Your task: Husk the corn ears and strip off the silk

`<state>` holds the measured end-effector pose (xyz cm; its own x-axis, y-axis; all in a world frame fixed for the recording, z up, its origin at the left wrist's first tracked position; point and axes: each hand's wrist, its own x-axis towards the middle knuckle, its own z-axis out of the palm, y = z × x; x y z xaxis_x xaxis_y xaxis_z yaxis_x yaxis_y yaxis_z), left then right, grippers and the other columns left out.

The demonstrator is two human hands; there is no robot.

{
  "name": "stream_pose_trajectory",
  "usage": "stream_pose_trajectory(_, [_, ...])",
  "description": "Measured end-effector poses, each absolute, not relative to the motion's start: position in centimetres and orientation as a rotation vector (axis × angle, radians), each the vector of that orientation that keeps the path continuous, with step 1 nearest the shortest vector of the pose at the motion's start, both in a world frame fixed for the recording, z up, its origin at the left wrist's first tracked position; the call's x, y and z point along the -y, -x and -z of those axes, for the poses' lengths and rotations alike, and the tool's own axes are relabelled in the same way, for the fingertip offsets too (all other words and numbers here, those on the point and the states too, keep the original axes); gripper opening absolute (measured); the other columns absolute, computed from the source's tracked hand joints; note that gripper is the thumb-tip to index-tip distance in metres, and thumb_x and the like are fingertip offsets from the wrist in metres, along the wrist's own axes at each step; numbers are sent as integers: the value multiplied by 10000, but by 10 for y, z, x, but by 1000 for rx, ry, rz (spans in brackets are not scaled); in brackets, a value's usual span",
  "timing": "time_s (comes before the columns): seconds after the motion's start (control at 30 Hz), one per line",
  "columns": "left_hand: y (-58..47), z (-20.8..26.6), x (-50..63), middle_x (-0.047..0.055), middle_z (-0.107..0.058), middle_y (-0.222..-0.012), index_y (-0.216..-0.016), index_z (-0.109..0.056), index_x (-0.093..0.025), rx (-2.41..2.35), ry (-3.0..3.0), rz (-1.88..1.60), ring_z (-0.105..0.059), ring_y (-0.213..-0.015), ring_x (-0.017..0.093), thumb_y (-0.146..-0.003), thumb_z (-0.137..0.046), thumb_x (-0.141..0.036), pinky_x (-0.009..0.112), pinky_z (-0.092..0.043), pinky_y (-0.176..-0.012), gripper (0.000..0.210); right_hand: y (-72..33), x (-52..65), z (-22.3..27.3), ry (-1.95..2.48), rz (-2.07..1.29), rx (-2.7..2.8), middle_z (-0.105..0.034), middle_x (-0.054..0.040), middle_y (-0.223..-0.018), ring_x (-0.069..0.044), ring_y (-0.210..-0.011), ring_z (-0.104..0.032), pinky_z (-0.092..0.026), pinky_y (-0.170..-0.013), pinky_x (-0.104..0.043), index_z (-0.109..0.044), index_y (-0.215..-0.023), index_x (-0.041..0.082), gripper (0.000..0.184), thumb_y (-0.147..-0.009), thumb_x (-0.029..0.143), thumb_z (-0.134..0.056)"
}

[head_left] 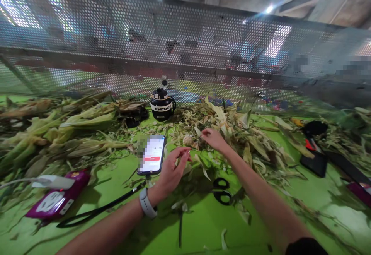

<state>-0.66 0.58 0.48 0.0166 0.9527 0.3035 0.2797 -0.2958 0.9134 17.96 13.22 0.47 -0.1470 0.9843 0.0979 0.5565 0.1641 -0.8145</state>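
My left hand (173, 166), with a pale watch (147, 204) on its wrist, is over the green table beside a lit phone (152, 156). Its thumb and fingers come together in a pinch; anything between them is too small to make out. To the right, my right hand (215, 139) reaches to the near edge of a heap of dry husk scraps (220, 117). A pale strip of corn husk (198, 131) shows at its pinched fingertips. Black-handled scissors (222, 191) lie between my forearms, their blades partly hidden.
Whole corn husks (58, 135) are piled at the left. A black jug (161, 106) stands at the back, before a perforated metal screen (185, 46) with people behind it. A purple power bank (59, 199) with a white plug lies front left; a dark phone (314, 163) lies right.
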Motion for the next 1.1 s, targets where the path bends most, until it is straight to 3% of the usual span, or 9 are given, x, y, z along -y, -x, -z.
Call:
stream_pose_trajectory(0.1, [7, -3, -7, 92, -662, -1036, -1108, -569, -154, -1304, -1798, -1225, -608, -983, 209, -868, -520, -321, 387, -472, -896, 296, -180, -125, -1, 1462, -687, 1898, -658, -36, -839, -130, -718, -598, -484, -704, -268, -651, -839, 164, 105, -746, 187, -609])
stream_pose_trajectory(0.27, [5, 3, -5, 87, -682, -997, -999, -643, -183, -1236, -2098, -865, -608, -958, 244, -771, -622, -251, 413, -474, -875, 239, -190, -98, -12, 1454, -546, 1968, -631, -89, -1011, -146, -749, -606, -477, -780, -320, -649, -954, 150, 195, -786, 231, -590])
stream_pose_trajectory(0.4, [4, 8, -4, 58, -708, -909, -910, -676, -208, -1219, -2102, -855, -627, -872, 222, -771, -574, -164, 388, -488, -831, 178, -202, -80, -20, 1483, -568, 2030, -641, -80, -987, -147, -724, -604, -473, -754, -308, -664, -886, 161, 140, -772, 219, -606])
stream_pose_trajectory(0.53, [5, 4, -5, 62, -714, -911, -920, -677, -186, -1174, -1769, -1005, -643, -823, 196, -838, -556, -298, 342, -520, -757, 184, -210, -68, -25, 1526, -628, 1919, -665, -78, -931, -174, -770, -610, -464, -765, -320, -666, -857, 159, 124, -775, 204, -585])
stream_pose_trajectory(0.6, [6, 1, -5, 64, -706, -921, -943, -674, -184, -1129, -1668, -1081, -638, -840, 190, -843, -565, -344, 333, -522, -763, 217, -208, -57, -31, 1415, -766, 1931, -674, -67, -901, -184, -806, -607, -456, -765, -314, -670, -859, 163, 151, -805, 268, -576])
stream_pose_trajectory(0.73, [7, 2, -8, 72, -662, -1013, -900, -681, -200, -1076, -1702, -1263, -594, -980, 202, -823, -604, -334, 368, -481, -885, 173, -195, -33, -41, 1192, -1215, 1907, -647, -33, -775, -165, -739, -584, -446, -687, -289, -653, -799, 172, 379, -872, 501, -481])
stream_pose_trajectory(0.93, [7, 6, -7, 82, -583, -1084, -926, -683, -217, -1162, -1842, -1305, -527, -1063, 227, -794, -627, -249, 432, -423, -962, 147, -179, -22, -30, 1154, -1492, 1576, -545, 42, -608, -102, -531, -502, -425, -518, -242, -568, -830, 182, 413, -680, 544, -698])
stream_pose_trajectory(1.1, [11, 0, 2, 77, -568, -1052, -1080, -649, -234, -1049, -1809, -1216, -528, -1045, 217, -862, -506, -228, 411, -437, -949, 261, -177, -20, -18, 1167, -1451, 1466, -533, 49, -588, -85, -492, -468, -412, -476, -227, -563, -797, 186, 375, -662, 499, -718])
